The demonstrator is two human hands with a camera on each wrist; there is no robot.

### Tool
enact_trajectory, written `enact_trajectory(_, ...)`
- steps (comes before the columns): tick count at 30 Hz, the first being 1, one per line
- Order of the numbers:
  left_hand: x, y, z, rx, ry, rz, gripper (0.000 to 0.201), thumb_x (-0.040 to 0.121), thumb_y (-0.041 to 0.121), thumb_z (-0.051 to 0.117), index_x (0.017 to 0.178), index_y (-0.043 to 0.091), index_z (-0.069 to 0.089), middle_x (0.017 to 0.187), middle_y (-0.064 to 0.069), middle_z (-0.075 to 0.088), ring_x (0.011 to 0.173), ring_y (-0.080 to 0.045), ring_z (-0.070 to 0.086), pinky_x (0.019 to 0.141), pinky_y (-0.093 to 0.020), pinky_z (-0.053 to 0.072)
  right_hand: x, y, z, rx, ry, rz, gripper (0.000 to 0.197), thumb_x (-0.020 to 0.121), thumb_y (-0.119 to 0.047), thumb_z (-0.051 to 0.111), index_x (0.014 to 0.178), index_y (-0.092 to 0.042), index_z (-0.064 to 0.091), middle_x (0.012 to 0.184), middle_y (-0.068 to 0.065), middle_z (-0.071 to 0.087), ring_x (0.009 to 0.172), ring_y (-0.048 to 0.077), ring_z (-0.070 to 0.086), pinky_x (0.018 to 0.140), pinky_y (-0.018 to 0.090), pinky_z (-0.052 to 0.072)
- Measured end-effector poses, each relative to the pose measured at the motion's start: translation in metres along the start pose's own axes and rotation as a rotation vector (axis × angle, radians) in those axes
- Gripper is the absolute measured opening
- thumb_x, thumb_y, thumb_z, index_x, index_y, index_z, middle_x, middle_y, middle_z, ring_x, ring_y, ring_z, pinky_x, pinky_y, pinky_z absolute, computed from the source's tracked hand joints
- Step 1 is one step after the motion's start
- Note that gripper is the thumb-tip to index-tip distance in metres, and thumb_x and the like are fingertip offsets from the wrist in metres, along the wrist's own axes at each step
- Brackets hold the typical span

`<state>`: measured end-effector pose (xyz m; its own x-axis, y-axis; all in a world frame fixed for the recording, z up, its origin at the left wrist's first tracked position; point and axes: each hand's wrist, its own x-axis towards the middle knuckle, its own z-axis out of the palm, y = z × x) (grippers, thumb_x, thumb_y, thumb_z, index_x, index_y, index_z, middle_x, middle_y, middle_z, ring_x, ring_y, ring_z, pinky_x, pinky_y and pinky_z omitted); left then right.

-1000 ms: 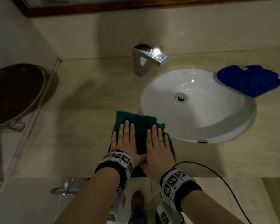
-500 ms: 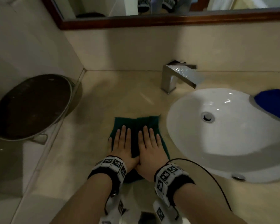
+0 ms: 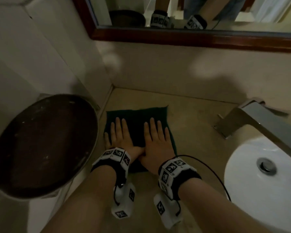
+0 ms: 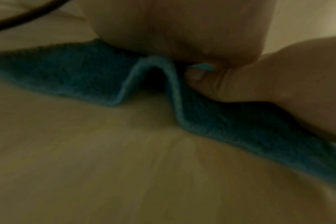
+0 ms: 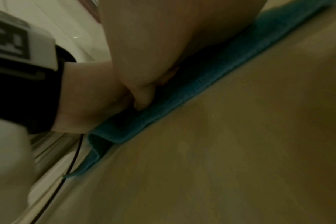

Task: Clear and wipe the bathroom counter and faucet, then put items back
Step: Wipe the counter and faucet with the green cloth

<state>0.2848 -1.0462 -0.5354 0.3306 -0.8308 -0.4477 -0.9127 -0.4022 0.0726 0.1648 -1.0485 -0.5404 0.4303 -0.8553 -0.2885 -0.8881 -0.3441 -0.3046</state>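
Observation:
A dark green cloth point(image 3: 138, 118) lies flat on the beige counter point(image 3: 191, 115), near its back left corner. My left hand point(image 3: 120, 133) and right hand point(image 3: 156, 135) press on it side by side, fingers straight, thumbs touching. In the left wrist view the near edge of the cloth point(image 4: 86, 75) bulges up in a small fold below my thumbs. The right wrist view has the cloth point(image 5: 211, 78) under my palm. The chrome faucet point(image 3: 259, 121) stands to the right, over the white sink point(image 3: 267, 190).
A dark round basin point(image 3: 44, 145) sits just left of the counter, past a glass edge. A wood-framed mirror point(image 3: 191, 37) runs along the back wall. A black cable point(image 3: 213, 170) trails from my right wrist across the counter toward the sink.
Both hands have pushed the cloth left and toward the back wall, away from the sink rim. The view swung left, so the blue cloth by the sink is out of sight.

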Motion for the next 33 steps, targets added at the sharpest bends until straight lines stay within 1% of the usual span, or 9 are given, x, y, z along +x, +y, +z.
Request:
enact_trajectory(3,0.026,0.006,-0.012,-0.025,0.033,-0.016,0.127,0.068,0.072,0.059,0.146,0.018,-0.026,0.154,-0.002,-0.03,0.144,-0.021,-0.023,0.116,-0.045,-0.012,0.024,0.006,-0.008,-0.004,0.022,-0.006,0.101,0.085,-0.056,0.047,0.149,-0.017,-0.02,0.155,0.009,-0.029,0.142,0.029,-0.027,0.113,0.046,-0.018)
enact_trajectory(6,0.051,0.01,-0.022,-0.039,0.061,-0.018,0.13,0.066,0.07,0.064,0.147,0.018,-0.024,0.155,-0.002,-0.028,0.144,-0.022,-0.022,0.116,-0.046,-0.011,0.048,0.012,-0.013,-0.003,0.043,-0.013,0.098,0.085,-0.058,0.046,0.15,-0.022,-0.018,0.155,0.007,-0.028,0.143,0.029,-0.026,0.115,0.048,-0.016)
enact_trajectory(10,0.08,0.016,-0.033,-0.045,0.094,-0.039,0.128,0.068,0.065,0.066,0.148,0.017,-0.021,0.156,-0.003,-0.025,0.145,-0.022,-0.019,0.116,-0.047,-0.009,0.078,0.018,-0.021,-0.011,0.076,-0.027,0.094,0.085,-0.058,0.046,0.152,-0.027,-0.011,0.158,0.006,-0.022,0.144,0.03,-0.021,0.116,0.049,-0.014)
enact_trajectory(13,0.097,0.021,-0.037,-0.048,0.102,-0.065,0.127,0.068,0.062,0.067,0.148,0.017,-0.021,0.157,-0.003,-0.023,0.145,-0.022,-0.018,0.116,-0.047,-0.008,0.096,0.024,-0.028,-0.021,0.088,-0.036,0.091,0.085,-0.059,0.044,0.152,-0.029,-0.01,0.158,0.005,-0.019,0.145,0.03,-0.017,0.117,0.049,-0.012)
enact_trajectory(18,0.117,0.029,-0.045,-0.037,0.099,-0.068,0.128,0.068,0.062,0.068,0.148,0.016,-0.021,0.157,-0.006,-0.021,0.145,-0.025,-0.015,0.116,-0.048,-0.005,0.107,0.029,-0.035,-0.02,0.112,-0.046,0.088,0.085,-0.061,0.044,0.152,-0.031,-0.006,0.16,0.002,-0.012,0.146,0.033,-0.004,0.117,0.049,-0.011)
enact_trajectory(23,0.126,0.032,-0.054,-0.033,0.05,-0.057,0.13,0.068,0.053,0.074,0.148,0.013,-0.021,0.157,-0.01,-0.021,0.145,-0.029,-0.015,0.118,-0.048,-0.004,0.105,0.031,-0.034,0.009,0.137,-0.051,0.084,0.088,-0.061,0.042,0.152,-0.031,-0.002,0.161,0.001,-0.009,0.146,0.033,-0.003,0.118,0.048,-0.01)
enact_trajectory(26,0.125,0.035,-0.052,-0.024,0.065,-0.075,0.127,0.07,0.056,0.071,0.148,0.013,-0.02,0.157,-0.01,-0.02,0.145,-0.029,-0.015,0.118,-0.049,-0.004,0.102,0.032,-0.032,0.02,0.168,-0.048,0.082,0.088,-0.059,0.043,0.153,-0.03,0.0,0.161,0.001,-0.006,0.146,0.034,-0.002,0.117,0.047,-0.011)
enact_trajectory(29,0.122,0.046,-0.051,0.041,0.067,-0.1,0.121,0.075,0.063,0.062,0.149,0.011,-0.018,0.157,-0.012,-0.02,0.145,-0.028,-0.015,0.117,-0.049,-0.005,0.095,0.038,-0.032,0.039,0.18,-0.022,0.08,0.09,-0.057,0.041,0.153,-0.028,0.001,0.161,0.001,-0.005,0.146,0.034,-0.003,0.115,0.046,-0.013)
enact_trajectory(33,0.108,0.071,-0.047,0.09,0.06,-0.079,0.117,0.077,0.07,0.052,0.148,0.009,-0.018,0.157,-0.013,-0.02,0.146,-0.028,-0.013,0.117,-0.049,-0.004,0.082,0.057,-0.034,0.06,0.178,0.02,0.081,0.09,-0.056,0.041,0.153,-0.028,0.0,0.161,0.001,-0.006,0.146,0.035,-0.005,0.115,0.047,-0.014)
